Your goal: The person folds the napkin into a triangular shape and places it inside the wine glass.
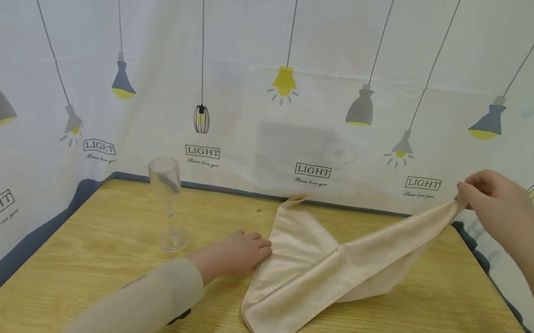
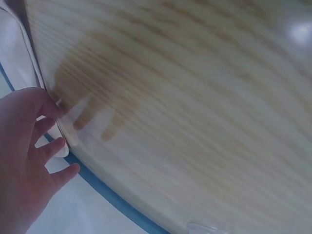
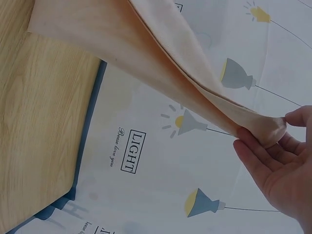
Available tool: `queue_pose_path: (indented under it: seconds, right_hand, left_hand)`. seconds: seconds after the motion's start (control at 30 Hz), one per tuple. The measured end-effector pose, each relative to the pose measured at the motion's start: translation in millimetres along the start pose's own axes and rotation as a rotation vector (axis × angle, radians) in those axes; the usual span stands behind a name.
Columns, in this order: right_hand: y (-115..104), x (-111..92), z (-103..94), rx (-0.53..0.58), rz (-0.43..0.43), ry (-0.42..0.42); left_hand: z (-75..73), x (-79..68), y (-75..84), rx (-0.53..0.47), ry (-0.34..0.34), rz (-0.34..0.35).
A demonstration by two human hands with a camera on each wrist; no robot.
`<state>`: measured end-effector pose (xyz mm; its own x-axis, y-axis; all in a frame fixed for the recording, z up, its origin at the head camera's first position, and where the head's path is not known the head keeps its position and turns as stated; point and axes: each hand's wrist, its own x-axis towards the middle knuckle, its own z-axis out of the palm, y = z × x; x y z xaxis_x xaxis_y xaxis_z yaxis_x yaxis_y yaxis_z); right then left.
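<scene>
A pale peach satin napkin [image 1: 304, 261] lies partly on the wooden table, folded over itself, its right part lifted in a slanting band. My right hand [image 1: 496, 205] pinches the raised end between thumb and fingers, above the table's back right. In the right wrist view, that hand [image 3: 280, 156] holds the gathered tip of the napkin [image 3: 195, 83]. My left hand [image 1: 236, 253] is low at the napkin's left edge. Seen from the left wrist, the left hand [image 2: 34, 141] pinches this edge at its top digits, the other fingers spread.
A clear flute glass [image 1: 165, 188] stands upright on the table [image 1: 88, 254], left of my left hand. Behind the table hangs a white curtain [image 1: 248, 28] printed with lamps, its dark blue border [image 1: 221, 188] along the table's back edge.
</scene>
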<state>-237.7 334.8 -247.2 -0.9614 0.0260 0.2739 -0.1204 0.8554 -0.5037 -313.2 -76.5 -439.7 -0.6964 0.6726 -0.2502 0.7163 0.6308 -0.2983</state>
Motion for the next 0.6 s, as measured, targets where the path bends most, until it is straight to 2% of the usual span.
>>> queue_pose_path:
  seconds: [0.17, 0.33, 0.6]
  right_hand:
    - [0.9, -0.6, 0.4, -0.006, -0.009, 0.010]
    - [3.4, 2.9, 1.3, -0.056, -0.029, 0.016]
    - [16.4, 18.0, 5.1, -0.142, -0.054, -0.047]
  left_hand:
    - [5.8, -10.4, -4.6, -0.025, 0.019, -0.022]
    - [9.0, -20.5, -10.5, -0.059, 0.038, -0.045]
    - [11.0, -38.2, -19.2, -0.097, 0.089, -0.073]
